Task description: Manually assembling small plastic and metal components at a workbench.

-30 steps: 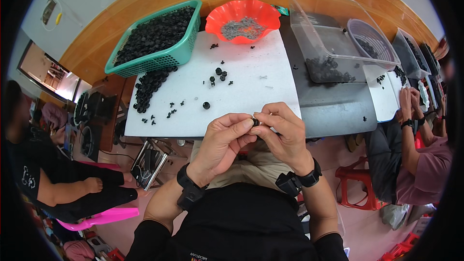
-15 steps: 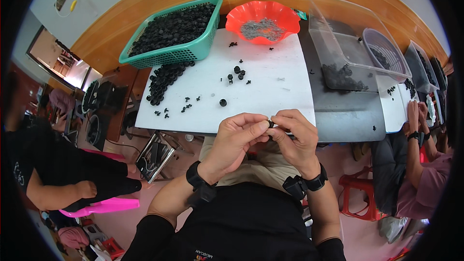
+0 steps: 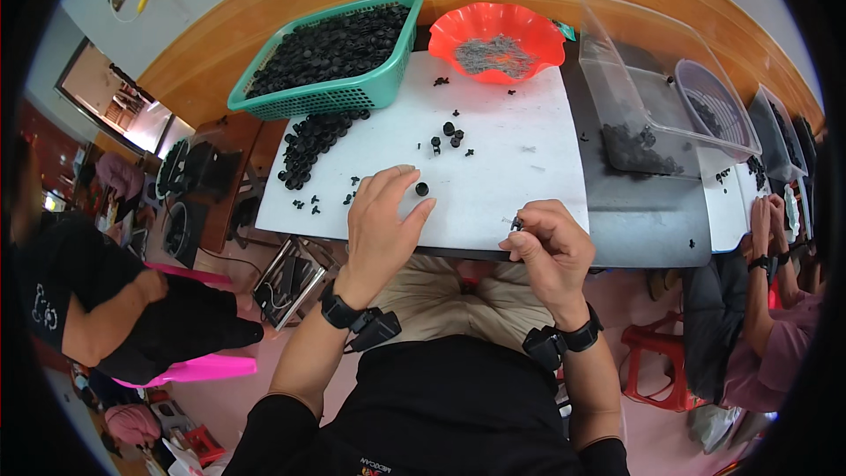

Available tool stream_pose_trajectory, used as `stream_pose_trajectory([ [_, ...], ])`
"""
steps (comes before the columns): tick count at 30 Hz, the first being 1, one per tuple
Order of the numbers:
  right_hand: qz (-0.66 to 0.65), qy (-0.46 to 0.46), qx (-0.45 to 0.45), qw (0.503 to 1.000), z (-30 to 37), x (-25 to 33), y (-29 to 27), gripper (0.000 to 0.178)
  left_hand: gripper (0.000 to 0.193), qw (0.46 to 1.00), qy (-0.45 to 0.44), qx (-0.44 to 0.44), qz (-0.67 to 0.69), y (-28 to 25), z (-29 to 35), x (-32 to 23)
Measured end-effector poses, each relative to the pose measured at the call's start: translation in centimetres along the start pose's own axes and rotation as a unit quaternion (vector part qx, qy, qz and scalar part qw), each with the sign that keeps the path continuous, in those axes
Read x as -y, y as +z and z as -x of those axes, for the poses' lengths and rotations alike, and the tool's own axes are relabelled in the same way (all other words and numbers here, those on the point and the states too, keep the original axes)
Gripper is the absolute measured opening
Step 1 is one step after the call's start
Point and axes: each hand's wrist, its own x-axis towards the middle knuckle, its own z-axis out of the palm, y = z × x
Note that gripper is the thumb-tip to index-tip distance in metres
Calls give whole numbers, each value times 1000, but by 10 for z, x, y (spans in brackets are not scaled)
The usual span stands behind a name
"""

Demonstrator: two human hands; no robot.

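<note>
My left hand (image 3: 381, 225) is over the front of the white board, fingers apart and nothing held. Between its thumb and fingers, but lying on the board, is a round black cap (image 3: 422, 188). My right hand (image 3: 557, 251), at the board's front right, pinches a small black plastic part (image 3: 516, 224) between thumb and fingertips. Part of that piece is hidden by the fingers. Farther back stands a small group of black caps (image 3: 454, 134). Tiny black three-armed pieces (image 3: 315, 202) lie left of my left hand, some hidden behind it.
A green basket (image 3: 390, 88) heaped with black caps stands at the back left, with a spilled pile (image 3: 308, 148) before it. Behind are a red bowl (image 3: 551, 48) of thin metal pieces and a clear bin (image 3: 634, 97). Other people sit left and right.
My hands have come apart. The left one has moved left toward the lone cap and opened; the right one has kept the small black part and shifted slightly right.
</note>
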Motion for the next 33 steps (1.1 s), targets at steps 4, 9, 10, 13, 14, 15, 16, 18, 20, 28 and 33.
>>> stream_pose_trajectory([
  [4,-1,6,2,1000,0,-1,0,15,27,995,-2,79,-67,2,-5,11],
  [9,-40,28,-5,999,-2,2,1,14,22,992,-12,121,-23,3,-8,12],
  [10,-54,39,-15,998,-3,1,2,15,20,991,-41,124,28,1,-8,6],
  [13,-72,54,-34,995,-8,3,10,16,19,972,-107,129,164,3,-4,-1],
  [14,-79,57,-43,994,-11,3,13,17,20,951,-142,130,244,4,-2,-2],
  [15,-76,57,-43,995,-13,3,16,17,20,950,-142,130,247,5,-1,-5],
  [16,-82,53,-40,994,-15,2,19,18,22,910,-178,147,344,5,0,-8],
  [18,-86,50,-35,994,-17,-1,25,18,23,858,-212,161,439,5,0,-11],
  [20,-91,46,-23,995,-19,-3,31,19,24,807,-232,197,507,5,-2,-12],
  [28,-71,48,-13,996,-18,-9,43,20,18,679,-256,175,665,13,7,-14],
  [33,-88,30,-30,995,-21,-3,53,20,18,608,-283,140,728,16,11,-14],
])
